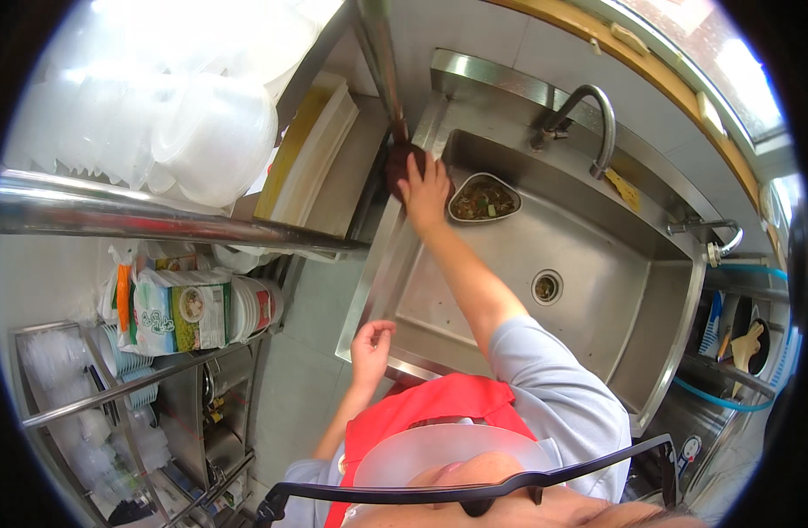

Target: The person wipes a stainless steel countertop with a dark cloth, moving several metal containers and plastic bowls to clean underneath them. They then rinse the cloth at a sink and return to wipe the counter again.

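Observation:
My right hand (427,191) reaches to the far left corner of a stainless steel sink (595,264). Its fingers lie over a dark red cloth (400,168), which is bunched on the sink's left rim below a metal pole. Close by, inside the basin, sits a three-cornered strainer basket (488,219) with wet food scraps in it. My left hand (371,350) is held near the front left corner of the sink, fingers loosely bent and nothing in them. More scraps show in the drain (547,287).
A gooseneck tap (605,112) and a smaller tap (727,231) stand along the back ledge, a yellow cloth (623,190) between them. The metal pole (385,66) rises at the far left corner. Left are stacked plastic containers (212,138), a steel rail (113,208) and a loaded rack (179,369).

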Demonstrator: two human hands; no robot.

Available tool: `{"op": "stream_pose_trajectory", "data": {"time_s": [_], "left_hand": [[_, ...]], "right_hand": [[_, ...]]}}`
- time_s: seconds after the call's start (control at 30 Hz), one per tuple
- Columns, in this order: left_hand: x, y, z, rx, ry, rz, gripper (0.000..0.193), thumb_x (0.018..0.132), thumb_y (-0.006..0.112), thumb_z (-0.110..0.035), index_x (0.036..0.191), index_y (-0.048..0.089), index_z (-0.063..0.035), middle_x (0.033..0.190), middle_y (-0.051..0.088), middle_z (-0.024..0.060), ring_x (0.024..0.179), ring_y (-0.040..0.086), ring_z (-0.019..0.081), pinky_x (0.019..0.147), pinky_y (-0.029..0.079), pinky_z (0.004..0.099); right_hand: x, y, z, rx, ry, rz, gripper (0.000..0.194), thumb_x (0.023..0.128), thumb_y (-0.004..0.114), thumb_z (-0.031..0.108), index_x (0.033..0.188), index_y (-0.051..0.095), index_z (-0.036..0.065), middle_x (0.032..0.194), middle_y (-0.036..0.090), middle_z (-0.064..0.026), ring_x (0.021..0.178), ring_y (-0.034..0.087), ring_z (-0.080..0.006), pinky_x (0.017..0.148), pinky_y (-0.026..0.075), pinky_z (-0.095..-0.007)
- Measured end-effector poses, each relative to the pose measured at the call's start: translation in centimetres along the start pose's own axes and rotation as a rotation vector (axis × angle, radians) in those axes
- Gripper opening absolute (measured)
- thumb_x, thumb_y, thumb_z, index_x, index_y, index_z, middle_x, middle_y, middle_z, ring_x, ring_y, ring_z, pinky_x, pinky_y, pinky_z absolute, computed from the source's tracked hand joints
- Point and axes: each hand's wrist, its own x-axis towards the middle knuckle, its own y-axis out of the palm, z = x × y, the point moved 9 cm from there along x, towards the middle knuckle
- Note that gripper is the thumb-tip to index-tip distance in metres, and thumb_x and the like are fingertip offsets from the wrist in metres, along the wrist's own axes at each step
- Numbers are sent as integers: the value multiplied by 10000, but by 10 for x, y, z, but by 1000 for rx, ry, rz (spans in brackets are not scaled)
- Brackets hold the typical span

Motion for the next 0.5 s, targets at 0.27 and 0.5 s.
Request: {"op": "stream_pose_trajectory", "data": {"time_s": [0.27, 0.5], "left_hand": [[55, 18, 26, -131, -200, 7, 315, 1039, 625, -161, 1314, 573, -17, 1289, 627, 91, 1127, 635, 178, 944, 555, 364], [97, 93, -30, -157, -76, 369, 739, 941, 772, -434, 1496, 468, -52, 1394, 591, 90, 1281, 571, 207, 1060, 478, 386]], "right_hand": [[-134, -39, 34, 247, -145, 206, 600, 871, 771, 245, 1420, 576, 102, 1436, 507, -167, 1260, 511, -413, 1028, 471, -481], [-169, -83, -7, 950, 373, 413, 490, 1067, 524, 423, 1366, 597, 42, 1337, 591, -157, 1219, 572, -308, 1018, 476, -427]]}}
